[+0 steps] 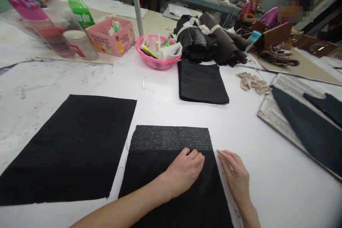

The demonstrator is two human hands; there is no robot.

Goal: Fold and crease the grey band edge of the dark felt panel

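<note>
A black fabric panel (pixel 176 206) lies in front of me, with a speckled grey strip (pixel 171 138) across its far end. My left hand (pixel 185 169) rests on this panel, its curled fingers closed at the line where the black cloth meets the strip. Just off the panel's right edge is my right hand (pixel 235 176), thumb and fingertips drawn together in a pinch. Anything between those fingertips is too small to make out. To the left lies a second black fabric panel (pixel 72 149), flat and untouched by either hand.
Behind are a stack of black pieces (pixel 203 82), a pink basin (pixel 157 63) of small items, a pink box (pixel 110 39), a green bottle (pixel 77 5) and bundled dark cloth (pixel 197 39). Dark cut pieces (pixel 307 121) lie on a board at right. Two people sit farther back.
</note>
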